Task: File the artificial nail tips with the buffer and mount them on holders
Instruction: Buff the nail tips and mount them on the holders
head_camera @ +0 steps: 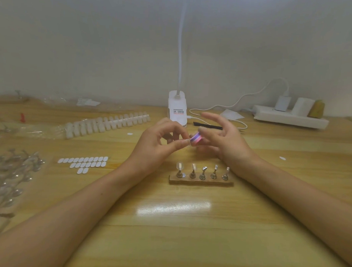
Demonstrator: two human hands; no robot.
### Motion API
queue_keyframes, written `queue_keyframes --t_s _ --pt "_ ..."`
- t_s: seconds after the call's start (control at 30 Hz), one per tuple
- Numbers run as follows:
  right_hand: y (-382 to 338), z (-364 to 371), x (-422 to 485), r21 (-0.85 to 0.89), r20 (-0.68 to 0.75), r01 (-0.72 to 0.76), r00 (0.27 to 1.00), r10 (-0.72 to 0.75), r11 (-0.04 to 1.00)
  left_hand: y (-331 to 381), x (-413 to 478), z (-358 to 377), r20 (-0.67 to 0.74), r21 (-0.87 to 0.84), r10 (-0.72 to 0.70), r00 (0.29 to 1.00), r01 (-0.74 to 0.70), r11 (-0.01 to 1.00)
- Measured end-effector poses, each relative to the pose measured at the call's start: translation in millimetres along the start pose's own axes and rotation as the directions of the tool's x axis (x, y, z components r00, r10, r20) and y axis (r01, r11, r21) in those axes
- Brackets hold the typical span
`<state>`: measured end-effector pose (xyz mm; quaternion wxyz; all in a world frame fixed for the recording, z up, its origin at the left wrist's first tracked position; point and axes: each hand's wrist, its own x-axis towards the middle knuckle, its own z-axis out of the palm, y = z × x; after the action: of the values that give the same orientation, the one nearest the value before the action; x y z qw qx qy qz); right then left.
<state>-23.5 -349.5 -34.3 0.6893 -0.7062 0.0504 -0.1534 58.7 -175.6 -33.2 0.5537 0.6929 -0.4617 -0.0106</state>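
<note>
The tip [186, 140] in the left hand [161, 141] is almost hidden. Only a pale sliver shows where thumb and forefinger pinch together, against the end of the buffer [196, 139]. The right hand [227, 144] grips the buffer, one finger lying over it and the thumb beneath, with the forefinger lifted clear. A clear bag [10, 177] of metal parts is cut off at the left edge and blurred.

The buffer is a small block in pink and purple bands, held above the worktop [188, 223] mid-frame. Nearer the person, five holders [202, 172] stand in a row on a wooden base [201, 182], and some carry pale tips.

The worktop is glossy yellow wood. To the left are a strip of tips [107, 124] and rows of white pads [84, 163]. A lamp base [177, 109] and a power strip [291, 117] sit by the pale wall [94, 40].
</note>
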Motion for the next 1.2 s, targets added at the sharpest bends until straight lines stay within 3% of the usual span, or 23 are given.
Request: queue_keyframes --t_s 0.13,0.23,0.37,0.5,0.6,0.73,0.83,0.93,1.07,1.2 --pt "-1.9 -1.3 -0.5 -0.018 0.060 -0.012 0.998 0.013 1.000 1.4 -0.3 0.7 0.010 0.028 0.017 1.000 -0.017 0.999" --pt "-1.5 -2.7 0.6 0.013 0.018 -0.023 1.000 0.023 1.000 1.2 -0.6 0.6 0.001 0.022 0.009 1.000 -0.009 1.000" --pt "-0.4 1.5 -2.5 -0.050 0.147 0.009 0.989 -0.001 0.999 1.4 -0.1 0.3 -0.021 0.016 -0.015 1.000 0.016 1.000" --pt "-0.2 -2.6 -0.1 0.006 0.005 0.008 1.000 -0.008 1.000 3.5 -1.3 0.9 0.006 0.030 0.013 1.000 -0.013 0.999" --pt "-0.6 1.3 -2.9 -0.046 0.155 0.009 0.988 -0.001 0.999 2.8 -0.4 -0.1 -0.034 0.027 -0.010 0.999 0.011 1.000" --pt "0.5 -2.9 -0.8 -0.003 0.003 0.023 1.000 -0.023 1.000 2.3 -0.4 0.3 -0.023 0.017 -0.011 1.000 0.011 1.000" --pt "-1.0 1.1 -3.9 -0.038 0.145 0.037 0.989 -0.031 0.999 0.3 -0.4 -0.2 -0.061 -0.015 -0.042 0.997 0.041 0.999" --pt "-0.3 -1.1 -1.9 -0.003 0.028 0.045 0.999 -0.045 0.999 -1.0 -0.4 -0.2 -0.050 -0.028 -0.059 0.997 0.058 0.998" --pt "-1.1 -0.1 -2.7 -0.024 0.138 0.031 0.990 -0.028 0.999 -2.4 0.5 -0.8 -0.066 -0.029 -0.053 0.996 0.051 0.998" --pt "-0.2 -1.6 -0.7 0.008 0.042 0.029 0.999 -0.029 1.000 -2.7 0.1 -0.3 -0.063 -0.040 -0.064 0.996 0.062 0.997"
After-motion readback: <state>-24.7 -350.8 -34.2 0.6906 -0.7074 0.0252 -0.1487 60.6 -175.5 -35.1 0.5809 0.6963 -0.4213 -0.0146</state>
